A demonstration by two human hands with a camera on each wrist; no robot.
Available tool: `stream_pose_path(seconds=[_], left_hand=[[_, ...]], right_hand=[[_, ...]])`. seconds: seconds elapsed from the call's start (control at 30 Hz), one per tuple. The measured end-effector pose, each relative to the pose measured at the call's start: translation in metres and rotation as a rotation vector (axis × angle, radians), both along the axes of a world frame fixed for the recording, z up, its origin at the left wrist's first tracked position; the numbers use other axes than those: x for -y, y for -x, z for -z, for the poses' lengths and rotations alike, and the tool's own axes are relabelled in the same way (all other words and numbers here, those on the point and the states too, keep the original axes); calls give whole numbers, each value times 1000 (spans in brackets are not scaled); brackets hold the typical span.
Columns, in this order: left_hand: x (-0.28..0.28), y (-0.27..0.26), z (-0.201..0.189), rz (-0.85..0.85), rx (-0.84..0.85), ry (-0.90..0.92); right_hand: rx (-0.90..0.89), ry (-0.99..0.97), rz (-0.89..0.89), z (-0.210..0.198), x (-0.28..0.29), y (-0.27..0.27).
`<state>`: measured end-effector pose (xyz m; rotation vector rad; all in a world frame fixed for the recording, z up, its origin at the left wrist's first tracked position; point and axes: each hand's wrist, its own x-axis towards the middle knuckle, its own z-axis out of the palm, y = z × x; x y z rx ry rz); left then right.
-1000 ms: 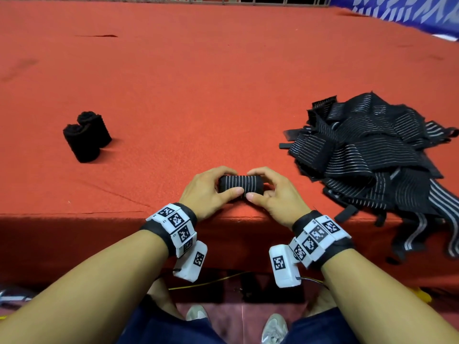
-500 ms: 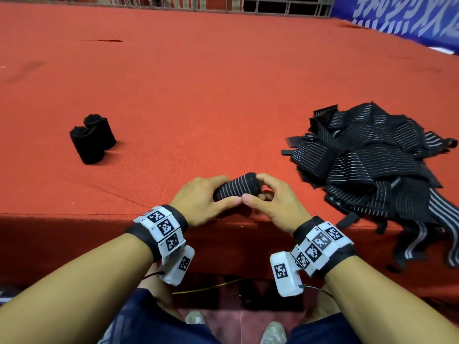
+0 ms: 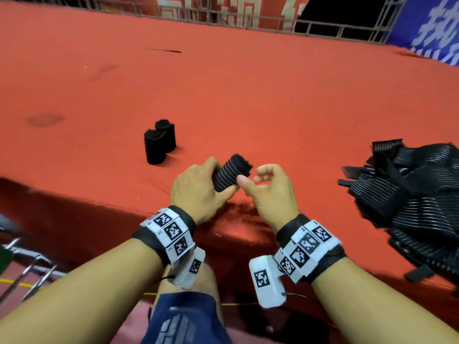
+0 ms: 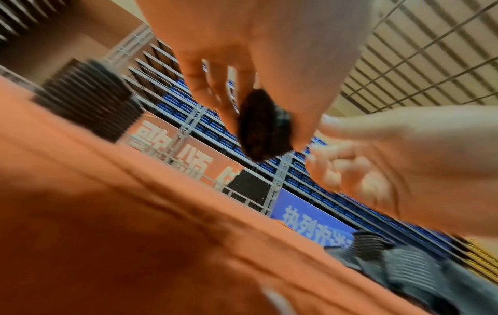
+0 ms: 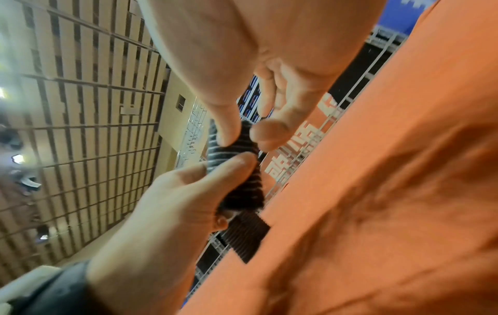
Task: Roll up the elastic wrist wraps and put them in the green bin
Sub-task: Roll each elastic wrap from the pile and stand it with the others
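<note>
— Head view first? Left hand (image 3: 198, 187) wrapped around the rolled wrap (image 3: 229, 173), gripping its lower end, roll tilted up and away, lifted clear of the red worktop (image 3: 248, 95). Right hand (image 3: 273, 192) just beside it, fingers loosely curled, thumb tip touching the roll's side.

— And from the right wrist? Closer on that contact: right thumb and a fingertip (image 5: 266, 134) against the striped side of the roll, left thumb pressing from below. Hard to tell whether a true pinch or only a touch. Not visible from the head.

— Left wrist? Blurred, but showing the roll's dark spiral end (image 4: 262, 125) between left thumb and fingers, something hidden in the other two. Right hand's curled fingers alongside, holding nothing there.

— Elsewhere on the worktop? Two finished rolls (image 3: 160, 142) standing upright, touching each other, off to the left and farther back. Pile of unrolled wraps (image 3: 407, 189) at the right edge, partly hanging over the front. Green bin nowhere in any view.
</note>
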<state>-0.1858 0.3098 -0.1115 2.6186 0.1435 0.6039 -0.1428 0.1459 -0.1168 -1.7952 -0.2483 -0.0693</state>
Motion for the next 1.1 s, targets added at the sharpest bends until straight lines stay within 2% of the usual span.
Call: stream_pose_path(seconds=[0.07,0.23,0.43,0.6,0.8,1.1], left_hand=[[-13,3,-1,-93,23,49],[-50,11,1,-194,31,116],[-88,23,8,-275,-46,66],[-118,28,11,-325,-141,-23],[-140,27,6,-343,-204,-94],[-146,22,14,-353,-244,-36]], right_hand=[[-24,45,-82,-2,-33,-2],[60,183,-219,-5,-90,-7],[6,175,-399,-4,-141,-13],[13,268,-460,3,-177,-22],[16,259,-507,18,-205,-31],[23,308,-532,26,-212,-34]])
